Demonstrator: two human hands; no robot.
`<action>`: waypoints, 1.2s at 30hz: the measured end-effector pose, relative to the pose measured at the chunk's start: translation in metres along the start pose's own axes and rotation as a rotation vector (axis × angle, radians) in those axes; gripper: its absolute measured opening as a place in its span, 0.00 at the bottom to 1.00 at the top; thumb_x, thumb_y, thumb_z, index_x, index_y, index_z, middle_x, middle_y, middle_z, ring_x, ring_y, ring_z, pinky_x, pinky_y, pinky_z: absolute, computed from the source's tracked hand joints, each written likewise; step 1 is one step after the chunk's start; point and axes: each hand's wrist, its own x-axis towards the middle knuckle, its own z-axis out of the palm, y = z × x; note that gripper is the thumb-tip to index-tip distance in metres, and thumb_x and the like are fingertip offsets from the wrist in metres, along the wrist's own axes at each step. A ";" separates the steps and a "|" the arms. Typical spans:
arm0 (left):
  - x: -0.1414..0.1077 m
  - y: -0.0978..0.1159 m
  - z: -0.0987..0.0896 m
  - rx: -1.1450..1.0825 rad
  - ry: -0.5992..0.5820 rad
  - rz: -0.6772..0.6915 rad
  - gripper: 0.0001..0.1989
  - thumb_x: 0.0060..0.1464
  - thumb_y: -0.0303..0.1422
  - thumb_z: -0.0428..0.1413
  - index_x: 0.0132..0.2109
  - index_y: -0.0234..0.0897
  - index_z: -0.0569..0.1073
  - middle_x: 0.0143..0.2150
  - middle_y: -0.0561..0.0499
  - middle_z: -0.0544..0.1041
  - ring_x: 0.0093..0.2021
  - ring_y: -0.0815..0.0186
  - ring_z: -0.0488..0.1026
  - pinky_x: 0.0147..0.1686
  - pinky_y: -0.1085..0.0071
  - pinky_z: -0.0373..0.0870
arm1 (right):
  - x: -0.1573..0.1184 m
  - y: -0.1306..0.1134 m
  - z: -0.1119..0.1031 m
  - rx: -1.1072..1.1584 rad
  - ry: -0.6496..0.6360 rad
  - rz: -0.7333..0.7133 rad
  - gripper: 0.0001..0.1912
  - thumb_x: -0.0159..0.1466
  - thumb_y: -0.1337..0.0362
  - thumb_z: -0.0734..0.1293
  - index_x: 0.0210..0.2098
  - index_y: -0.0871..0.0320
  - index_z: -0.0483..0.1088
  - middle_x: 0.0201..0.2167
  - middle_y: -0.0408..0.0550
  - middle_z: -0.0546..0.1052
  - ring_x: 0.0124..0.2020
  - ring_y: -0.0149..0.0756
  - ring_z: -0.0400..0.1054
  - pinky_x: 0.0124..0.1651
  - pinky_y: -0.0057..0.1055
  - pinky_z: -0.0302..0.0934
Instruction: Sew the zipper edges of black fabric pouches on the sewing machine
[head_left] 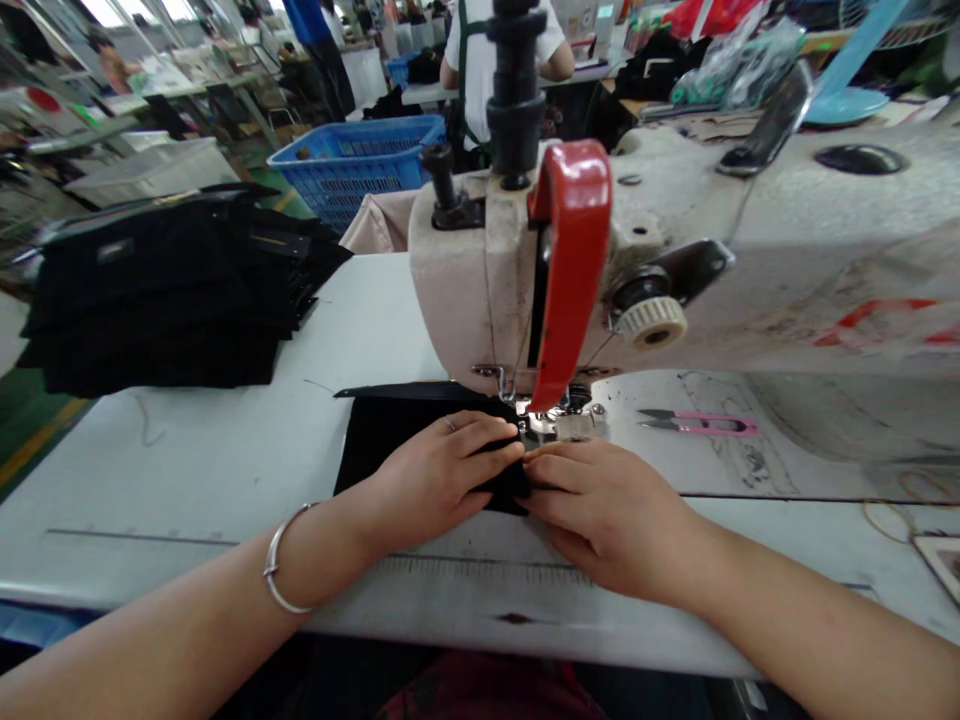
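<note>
A black fabric piece (390, 432) lies on the white sewing table, its right end at the presser foot (541, 424) of the sewing machine (457, 270). My left hand (442, 465), a bangle on its wrist, rests flat on the fabric, fingers stretched toward the foot. Just right of it, my right hand (600, 500) has its fingers drawn together at the fabric's right edge, pinching it near the needle area. The fingertips of both hands almost touch. A red guard (574, 260) on the machine head hides part of the needle.
Pink-handled snips (697, 422) lie right of the foot, under the machine arm. A stack of black fabric pieces (157, 290) sits at the table's left. Behind stand a blue basket (360, 165) and a person in a white shirt (472, 60). A ruler scale (487, 570) runs along the front.
</note>
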 end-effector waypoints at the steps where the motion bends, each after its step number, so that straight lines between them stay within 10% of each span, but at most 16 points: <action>1: 0.000 -0.002 0.000 -0.002 0.004 0.002 0.19 0.57 0.26 0.53 0.56 0.32 0.69 0.54 0.42 0.74 0.58 0.58 0.68 0.59 0.58 0.67 | 0.000 0.000 0.000 0.002 -0.007 0.003 0.09 0.63 0.69 0.61 0.37 0.59 0.74 0.36 0.49 0.74 0.43 0.41 0.68 0.45 0.41 0.65; 36: -0.003 -0.006 0.009 -0.071 0.198 0.106 0.09 0.62 0.23 0.53 0.48 0.33 0.74 0.47 0.47 0.78 0.48 0.65 0.74 0.50 0.64 0.74 | -0.004 0.011 -0.010 0.030 0.037 0.013 0.10 0.62 0.70 0.63 0.39 0.55 0.75 0.35 0.47 0.78 0.41 0.37 0.71 0.46 0.37 0.65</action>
